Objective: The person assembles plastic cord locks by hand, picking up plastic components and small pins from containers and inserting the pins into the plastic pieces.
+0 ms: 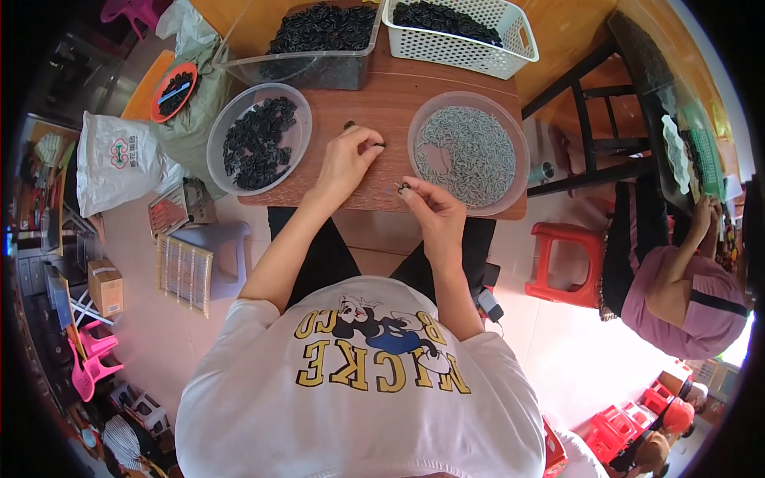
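Over the brown table (351, 107), my left hand (344, 163) is closed in a pinch, with a small black piece (381, 144) just showing at its fingertips. My right hand (438, 213), lower and nearer to me, pinches a small dark ring-shaped piece (403, 188) between thumb and forefinger. To the left of my left hand sits a round clear tub (304, 127) with small black plastic parts (259, 143). Beside my right hand stands another round clear tub (522, 151), full of small grey metal pieces that look like screws (478, 147).
At the table's far side are a clear bin (319, 64) and a white perforated basket (478, 60), both holding black parts. Sacks (119, 163) and an orange dish (163, 115) stand left. A red stool (566, 263) and another person (685, 295) are at the right.
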The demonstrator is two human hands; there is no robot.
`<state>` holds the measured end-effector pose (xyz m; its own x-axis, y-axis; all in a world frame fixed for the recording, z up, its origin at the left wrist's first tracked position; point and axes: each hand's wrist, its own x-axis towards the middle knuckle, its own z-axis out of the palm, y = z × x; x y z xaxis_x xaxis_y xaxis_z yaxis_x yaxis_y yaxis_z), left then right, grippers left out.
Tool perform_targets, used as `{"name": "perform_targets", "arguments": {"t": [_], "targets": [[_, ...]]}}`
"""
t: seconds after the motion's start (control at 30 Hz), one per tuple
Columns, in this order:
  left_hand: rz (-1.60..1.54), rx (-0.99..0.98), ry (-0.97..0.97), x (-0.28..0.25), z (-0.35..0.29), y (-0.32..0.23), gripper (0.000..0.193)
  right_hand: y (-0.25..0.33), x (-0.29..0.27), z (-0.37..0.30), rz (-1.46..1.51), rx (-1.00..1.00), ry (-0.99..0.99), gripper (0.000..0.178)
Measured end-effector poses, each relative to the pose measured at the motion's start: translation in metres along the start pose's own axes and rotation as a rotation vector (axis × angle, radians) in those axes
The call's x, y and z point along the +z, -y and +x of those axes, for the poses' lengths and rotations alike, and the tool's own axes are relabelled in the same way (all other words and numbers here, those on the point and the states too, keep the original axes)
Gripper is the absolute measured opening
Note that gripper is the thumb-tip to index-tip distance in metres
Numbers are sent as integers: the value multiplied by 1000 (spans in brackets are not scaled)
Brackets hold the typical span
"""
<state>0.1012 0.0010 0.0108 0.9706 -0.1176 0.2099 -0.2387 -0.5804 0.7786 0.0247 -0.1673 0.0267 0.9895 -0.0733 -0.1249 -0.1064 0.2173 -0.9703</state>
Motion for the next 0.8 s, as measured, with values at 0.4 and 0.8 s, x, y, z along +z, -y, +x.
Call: {"name": "perform_targets", "arguments": {"t": [0.4, 0.8], "targets": [[-1381, -598, 100, -9, -48, -19, 17, 10, 10, 8, 121, 42, 72, 10], [-1344, -567, -109, 0, -57, -36, 10, 4, 14, 4, 30, 71, 67, 9]]}}
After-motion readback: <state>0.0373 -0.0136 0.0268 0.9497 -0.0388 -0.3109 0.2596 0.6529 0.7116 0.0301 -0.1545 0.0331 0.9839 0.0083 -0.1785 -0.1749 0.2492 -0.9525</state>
